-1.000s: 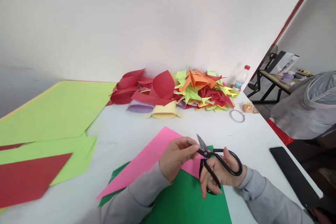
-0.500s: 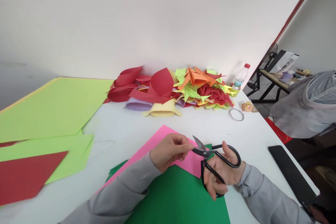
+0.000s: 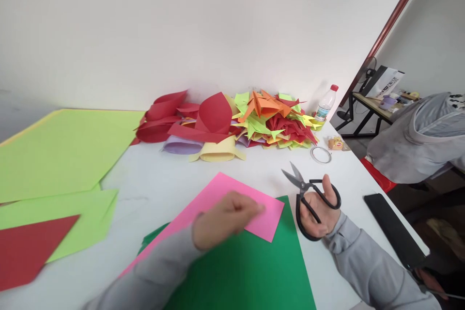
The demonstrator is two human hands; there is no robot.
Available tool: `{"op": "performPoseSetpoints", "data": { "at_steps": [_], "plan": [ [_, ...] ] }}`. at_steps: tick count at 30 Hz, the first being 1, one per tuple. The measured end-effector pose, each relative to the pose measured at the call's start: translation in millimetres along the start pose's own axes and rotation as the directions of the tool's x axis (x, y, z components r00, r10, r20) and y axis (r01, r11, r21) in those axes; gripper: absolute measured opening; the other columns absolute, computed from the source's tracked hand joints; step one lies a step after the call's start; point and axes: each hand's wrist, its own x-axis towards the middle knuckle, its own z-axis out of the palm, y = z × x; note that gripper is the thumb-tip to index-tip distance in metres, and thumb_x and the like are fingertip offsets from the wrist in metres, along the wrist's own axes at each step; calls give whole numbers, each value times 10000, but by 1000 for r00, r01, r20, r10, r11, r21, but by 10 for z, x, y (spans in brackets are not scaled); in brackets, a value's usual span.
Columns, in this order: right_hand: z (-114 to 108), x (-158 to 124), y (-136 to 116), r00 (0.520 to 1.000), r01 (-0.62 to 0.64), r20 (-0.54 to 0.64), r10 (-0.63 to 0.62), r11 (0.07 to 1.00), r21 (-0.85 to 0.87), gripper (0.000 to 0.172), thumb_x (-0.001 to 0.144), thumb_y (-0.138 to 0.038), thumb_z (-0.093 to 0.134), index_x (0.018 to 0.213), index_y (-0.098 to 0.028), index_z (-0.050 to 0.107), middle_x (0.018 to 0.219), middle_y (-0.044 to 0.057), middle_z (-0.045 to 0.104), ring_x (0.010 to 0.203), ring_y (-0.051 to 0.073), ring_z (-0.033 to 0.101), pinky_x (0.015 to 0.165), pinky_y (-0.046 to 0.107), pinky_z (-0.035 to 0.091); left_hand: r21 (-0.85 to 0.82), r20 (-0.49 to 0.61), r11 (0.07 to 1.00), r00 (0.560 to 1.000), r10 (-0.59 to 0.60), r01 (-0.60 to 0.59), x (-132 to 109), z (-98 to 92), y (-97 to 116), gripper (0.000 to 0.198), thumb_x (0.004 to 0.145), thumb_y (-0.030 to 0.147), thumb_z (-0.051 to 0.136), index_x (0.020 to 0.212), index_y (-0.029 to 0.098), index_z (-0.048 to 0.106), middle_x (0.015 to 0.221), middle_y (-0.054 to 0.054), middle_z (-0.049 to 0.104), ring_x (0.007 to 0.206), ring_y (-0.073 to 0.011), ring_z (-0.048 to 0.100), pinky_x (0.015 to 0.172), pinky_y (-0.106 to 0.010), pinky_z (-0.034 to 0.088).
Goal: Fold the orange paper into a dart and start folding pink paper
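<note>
My right hand holds black-handled scissors, its fingers through the loops and the blades a little apart, pointing up and left. Over the pink paper is my left hand, slightly blurred, with thumb and fingertips pinched together. Whatever may be between those fingertips cannot be made out. Under both the pink sheet and my left forearm lies green paper, partly covered by them.
Folded paper shapes in red, purple and yellow and spiky paper pieces are heaped along the wall. Light green sheets and red paper lie left. A bottle, tape roll, black flat object and another person are right.
My right hand has lifted the scissors up and right, away from my left hand. My left hand has drawn back left, still pinched. The view has shifted slightly.
</note>
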Motion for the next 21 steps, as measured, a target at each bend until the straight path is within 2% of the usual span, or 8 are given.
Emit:
{"op": "performPoseSetpoints", "data": {
  "at_steps": [1, 3, 6, 9, 11, 14, 18, 21],
  "plan": [
    [11, 1, -31, 999, 11, -33, -12, 1000, -12, 1107, 711, -885, 13, 924, 5, 635, 635, 184, 662, 318, 78, 390, 265, 197, 270, 77, 115, 996, 993, 27, -36, -40, 162, -1, 408, 803, 331, 611, 450, 170, 484, 468, 33, 461, 465, -87, 415, 525, -240, 370],
    [33, 8, -71, 997, 10, -81, -13, 999, -44, 1073, 742, -865, 23, 914, 5, 628, 629, 179, 657, 327, 80, 390, 267, 196, 265, 181, 282, 972, 955, 93, -149, -123, 474, -36, 60, 747, 229, 677, 774, 176, 678, 931, -47, 672, 663, -122, 584, 641, -244, 442],
    [44, 17, -78, 993, -7, -120, -4, 996, -88, 1029, 755, -866, 77, 907, -3, 618, 628, 172, 657, 334, 86, 389, 275, 203, 262, 322, 402, 894, 900, 169, -312, -197, 718, -146, 214, 827, 278, 644, 634, 192, 679, 870, -40, 718, 773, -163, 653, 718, -247, 456],
    [23, 19, -64, 988, -33, -156, 12, 991, -130, 1003, 739, -885, 118, 887, -26, 613, 630, 164, 658, 341, 88, 389, 297, 213, 270, 600, 316, 731, 936, 159, -326, -169, 617, -272, 65, 788, 229, 678, 839, 244, 714, 1142, -42, 684, 858, -196, 659, 781, -285, 481],
    [3, 20, -62, 983, -44, -183, 13, 985, -169, 966, 745, -881, 159, 882, -38, 611, 644, 156, 659, 360, 90, 394, 320, 219, 273, 813, 207, 525, 968, 144, -252, -113, 446, -348, 290, 751, 83, 609, 984, 239, 682, 1174, -73, 663, 1006, -267, 616, 856, -365, 475],
    [-11, 22, -72, 965, -16, -259, -45, 974, -228, 807, 801, -791, 335, 912, -40, 609, 691, 143, 666, 407, 95, 412, 369, 226, 291, 933, 79, 331, 977, 200, -143, -33, 215, -461, 327, 746, -1, 478, 952, 165, 670, 1207, -157, 625, 1073, -311, 573, 929, -473, 436],
    [37, 48, -77, 893, 44, -419, -163, 959, -281, 520, 781, -559, 617, 936, -63, 626, 759, 119, 690, 499, 104, 488, 445, 231, 358, 907, 100, 374, 961, 257, -195, -1, 100, -576, 218, 765, 62, 504, 852, 165, 676, 1003, -155, 686, 970, -279, 617, 923, -432, 465],
    [99, 96, -50, 788, 27, -560, -254, 924, -381, 332, 738, -382, 718, 901, -104, 639, 807, 95, 712, 547, 104, 535, 491, 229, 403, 884, 79, 417, 948, 307, -209, -40, 83, -567, 222, 802, 110, 488, 839, 190, 693, 897, -135, 711, 844, -259, 653, 868, -420, 506]
  ]
}}
